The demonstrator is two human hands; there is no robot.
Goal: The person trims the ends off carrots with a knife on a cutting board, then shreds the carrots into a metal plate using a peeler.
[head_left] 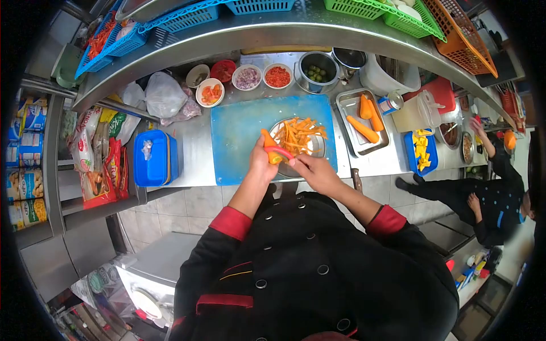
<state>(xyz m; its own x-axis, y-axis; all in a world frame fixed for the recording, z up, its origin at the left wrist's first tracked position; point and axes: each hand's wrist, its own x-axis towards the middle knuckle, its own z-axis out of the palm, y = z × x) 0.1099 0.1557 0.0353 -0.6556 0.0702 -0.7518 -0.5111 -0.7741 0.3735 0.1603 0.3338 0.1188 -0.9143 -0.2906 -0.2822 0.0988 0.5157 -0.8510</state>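
Observation:
An orange carrot (pixel 268 138) is held in my left hand (pixel 262 163), with its end tilted over the blue cutting board (pixel 236 136). My right hand (pixel 318 172) is closed on a red-handled peeler (pixel 280 151), which lies across the carrot. Just beyond both hands, a round metal bowl (pixel 322 149) on the board holds a heap of orange peelings (pixel 297 133). To the right, a metal tray (pixel 380 142) carries several carrots (pixel 363 129).
Small bowls of chopped vegetables (pixel 247 78) and a metal pot (pixel 317 73) line the counter's back. Blue containers stand left (pixel 151 159) and right (pixel 421 152). A knife handle (pixel 356 179) juts over the front edge. A shelf (pixel 273 35) hangs overhead. Another person (pixel 495 199) is at right.

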